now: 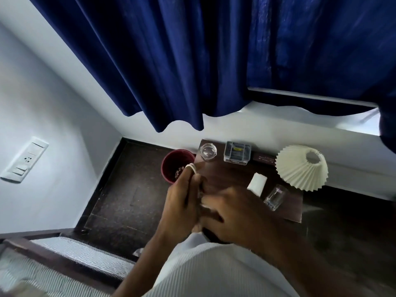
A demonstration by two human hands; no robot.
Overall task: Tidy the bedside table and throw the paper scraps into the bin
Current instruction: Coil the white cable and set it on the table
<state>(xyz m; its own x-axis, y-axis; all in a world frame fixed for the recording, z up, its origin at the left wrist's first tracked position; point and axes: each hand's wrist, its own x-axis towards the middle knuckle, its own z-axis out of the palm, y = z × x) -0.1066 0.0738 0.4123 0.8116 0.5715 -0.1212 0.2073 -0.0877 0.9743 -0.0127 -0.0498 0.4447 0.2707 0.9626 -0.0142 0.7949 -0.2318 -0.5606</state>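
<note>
Meeting over bedside table [235, 174]: left hand [182, 202]; right hand [237, 215]; bin [169, 159] beside

The table [227, 174] was small, dark wood, standing under the window against the wall. At its back edge sat a clear glass ashtray [208, 152] and, beside it, a clear box [237, 154]. A folded white paper [257, 182] lay flat nearer the middle, with an upright empty glass [275, 197] just to its right. A pleated cream lampshade [301, 168] lay tilted at the right end. The maroon bin [175, 163] stood on the floor, touching the table's left side, with scraps inside.
</note>
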